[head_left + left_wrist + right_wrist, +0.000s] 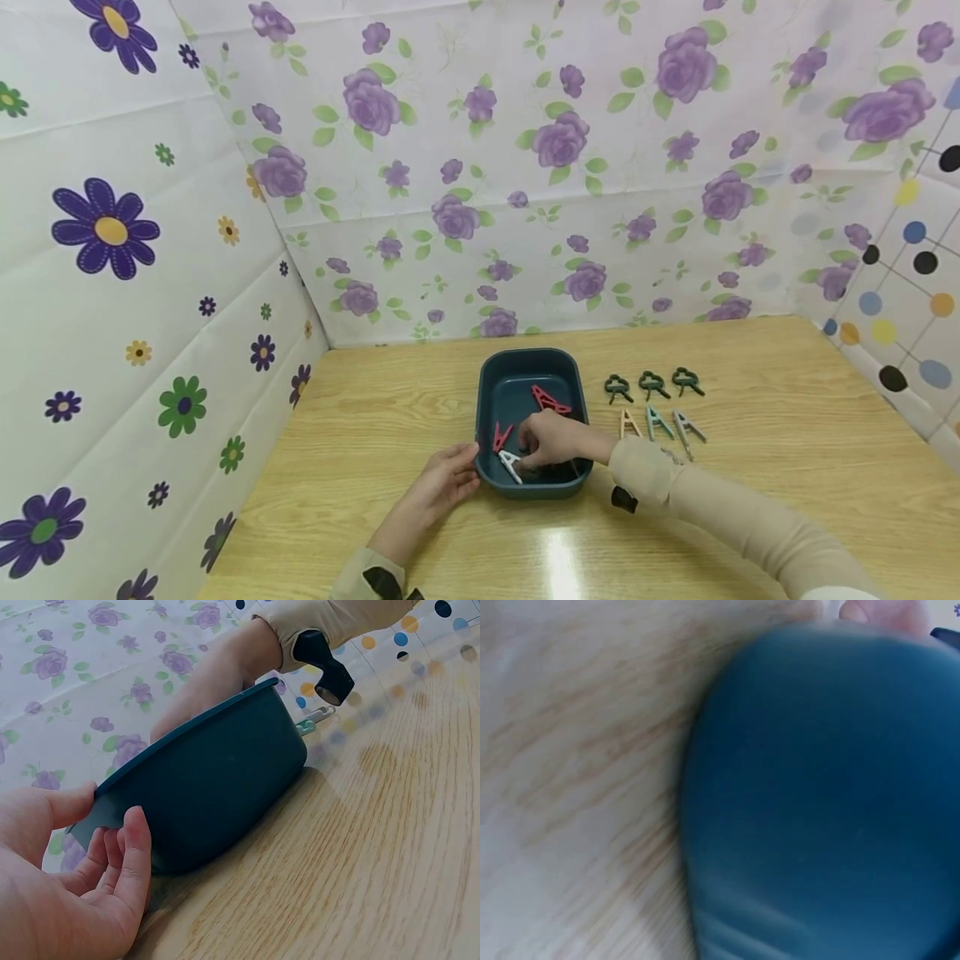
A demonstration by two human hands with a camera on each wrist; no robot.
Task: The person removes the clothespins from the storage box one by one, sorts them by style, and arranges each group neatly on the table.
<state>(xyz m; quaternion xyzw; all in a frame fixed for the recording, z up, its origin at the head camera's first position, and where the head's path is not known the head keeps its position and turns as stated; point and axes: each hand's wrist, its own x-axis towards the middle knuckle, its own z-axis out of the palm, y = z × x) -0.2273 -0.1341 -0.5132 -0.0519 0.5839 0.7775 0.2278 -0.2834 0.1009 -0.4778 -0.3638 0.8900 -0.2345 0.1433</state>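
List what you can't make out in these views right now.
Head: whether the right hand pinches the white clip; its own fingers obscure the contact.
Head: the floor of the tub beneath that hand; the hand covers it.
Left wrist: the tub's contents; its wall blocks them.
Right wrist: whose fingers show at the top; blurred, cut off by the edge.

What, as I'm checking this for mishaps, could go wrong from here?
The right hand reaches to the white clip, and a small red clip lies close by, so it might snag that too. The right sleeve is near the gray clip on the table and could brush it. The bin might slide if the right hand bumps it, though the left hand touches its side.
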